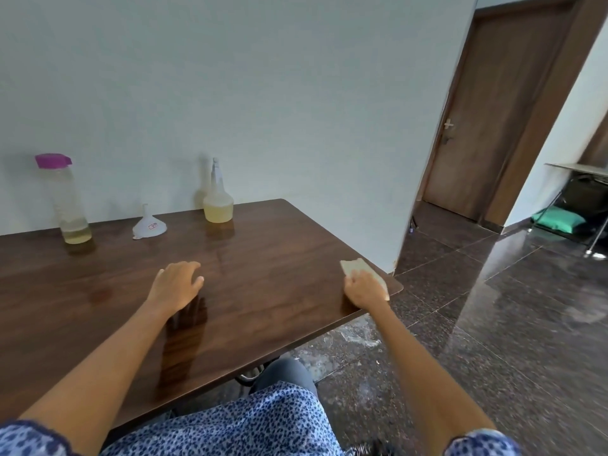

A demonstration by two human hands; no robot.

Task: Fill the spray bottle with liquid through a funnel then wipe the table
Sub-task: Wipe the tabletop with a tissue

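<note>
A dark wooden table (263,264) fills the lower left. At its far edge stands a clear spray bottle (217,200) with yellowish liquid in its wide base. A white funnel (149,225) lies upside down to its left. Further left stands a tall clear bottle (67,199) with a purple cap and a little yellowish liquid. My right hand (365,289) presses a pale cloth (358,268) onto the table's near right corner. My left hand (179,283) rests flat on the tabletop, fingers apart, holding nothing.
A white wall rises behind the table. To the right is dark polished stone floor, a brown wooden door (487,120), and a metal-legged table (582,169) with a green bag (559,222) under it. The table's right edge ends just beyond the cloth.
</note>
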